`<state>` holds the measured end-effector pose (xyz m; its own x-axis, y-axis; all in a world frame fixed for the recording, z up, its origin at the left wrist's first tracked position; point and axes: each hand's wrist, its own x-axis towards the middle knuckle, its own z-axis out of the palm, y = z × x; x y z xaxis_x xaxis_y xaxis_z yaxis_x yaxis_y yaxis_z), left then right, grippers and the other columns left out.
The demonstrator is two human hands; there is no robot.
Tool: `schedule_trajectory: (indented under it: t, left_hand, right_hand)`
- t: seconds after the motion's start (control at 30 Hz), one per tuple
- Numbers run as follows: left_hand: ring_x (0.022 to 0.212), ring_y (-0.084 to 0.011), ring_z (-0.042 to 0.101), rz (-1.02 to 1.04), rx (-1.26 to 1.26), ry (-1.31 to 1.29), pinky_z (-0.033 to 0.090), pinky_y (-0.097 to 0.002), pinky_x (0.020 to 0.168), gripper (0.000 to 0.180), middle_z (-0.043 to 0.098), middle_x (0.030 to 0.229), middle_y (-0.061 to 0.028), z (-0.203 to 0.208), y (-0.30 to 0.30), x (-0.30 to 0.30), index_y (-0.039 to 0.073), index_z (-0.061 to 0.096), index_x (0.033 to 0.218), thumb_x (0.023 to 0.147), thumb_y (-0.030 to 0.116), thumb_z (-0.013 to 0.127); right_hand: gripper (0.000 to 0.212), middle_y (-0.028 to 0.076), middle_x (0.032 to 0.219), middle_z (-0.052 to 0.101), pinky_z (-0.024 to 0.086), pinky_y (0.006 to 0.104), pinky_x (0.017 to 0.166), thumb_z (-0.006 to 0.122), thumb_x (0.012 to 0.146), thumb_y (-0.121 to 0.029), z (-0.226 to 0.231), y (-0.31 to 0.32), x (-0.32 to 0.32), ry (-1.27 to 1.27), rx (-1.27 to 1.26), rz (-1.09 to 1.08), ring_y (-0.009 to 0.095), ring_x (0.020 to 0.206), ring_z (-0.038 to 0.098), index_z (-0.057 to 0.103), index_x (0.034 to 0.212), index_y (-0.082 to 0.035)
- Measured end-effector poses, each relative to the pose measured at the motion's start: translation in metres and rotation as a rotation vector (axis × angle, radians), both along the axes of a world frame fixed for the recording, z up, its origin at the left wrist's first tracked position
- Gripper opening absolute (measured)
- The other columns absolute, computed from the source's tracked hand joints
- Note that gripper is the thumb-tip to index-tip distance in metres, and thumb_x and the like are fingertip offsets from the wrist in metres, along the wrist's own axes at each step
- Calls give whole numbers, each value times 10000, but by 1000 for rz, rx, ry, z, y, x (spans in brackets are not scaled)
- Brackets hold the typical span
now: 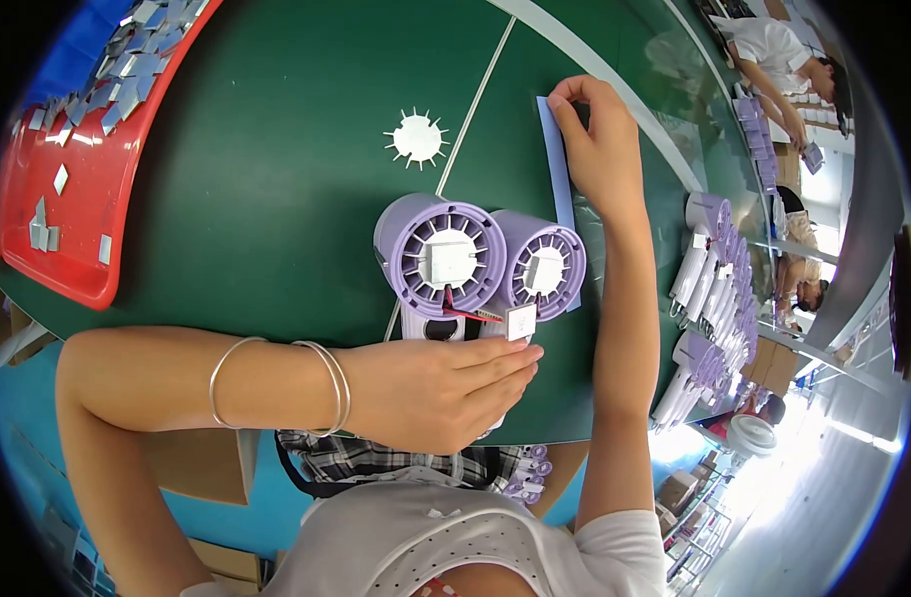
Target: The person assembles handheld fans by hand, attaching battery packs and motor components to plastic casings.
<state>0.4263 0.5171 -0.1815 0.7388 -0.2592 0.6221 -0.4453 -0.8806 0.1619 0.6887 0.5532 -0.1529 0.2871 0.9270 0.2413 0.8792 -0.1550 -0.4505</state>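
Your left hand point(446, 393) lies flat-backed across the lower parts of two round lilac plastic fans with spoked rims, the larger fan point(441, 254) just beyond its knuckles and the smaller fan point(543, 267) beyond its fingertips. A small white square tile point(521, 321) stands at those fingertips; the thumb is hidden, so whether the hand grips the tile or a fan cannot be told. A thin red and black wire point(475, 312) runs between tile and larger fan. Your right hand point(607, 144), farther out, pinches the upper end of a long, flat pale blue strip point(557, 164), which runs down beside your wrist and behind the smaller fan. Well to the left of the right hand, a white toothed disc point(417, 138) lies on the dark green counter point(276, 149). Far left of your left hand is a red plastic tray point(123, 199) with grey tiles point(127, 90) in it. Your right forearm stands between the two fans and a crowded row of lilac and white fans point(719, 298); past it, a co-worker point(769, 50) in white bends over similar parts.
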Motion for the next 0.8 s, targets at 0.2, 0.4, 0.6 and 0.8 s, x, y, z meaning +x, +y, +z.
schedule_trajectory:
  t: [0.2,0.4,0.6,0.8]
  left_hand:
    - [1246,-322,593,10,50,-9,423,-409,1124,429,649,1256,-218,-3,2,-6,-91,674,1142,880,202,504]
    - [1250,-321,589,11,31,-17,414,-408,1130,421,653,1252,-214,-6,-3,-7,-81,683,1136,880,207,512]
    - [1255,-316,587,32,45,-12,407,-409,1134,418,651,1260,-212,-11,-4,-12,-74,687,1136,880,212,522]
    - [1255,-313,587,16,27,12,413,-405,1128,408,652,1258,-209,-19,-7,-6,-69,689,1133,887,207,517]
  right_hand:
    - [142,121,990,669,464,375,815,595,946,-139,15,-11,-2,62,-99,163,270,910,591,612,981,-3]
    - [143,97,1105,674,459,298,931,616,975,-136,29,-26,-5,427,-2,230,162,1024,604,606,1002,4]
    - [118,126,1100,662,452,292,959,647,949,-48,45,-72,-35,468,164,55,187,1092,607,617,1027,35]
    - [192,122,1029,663,465,331,951,669,852,98,35,-111,-61,603,255,-27,227,1110,613,618,1032,53]
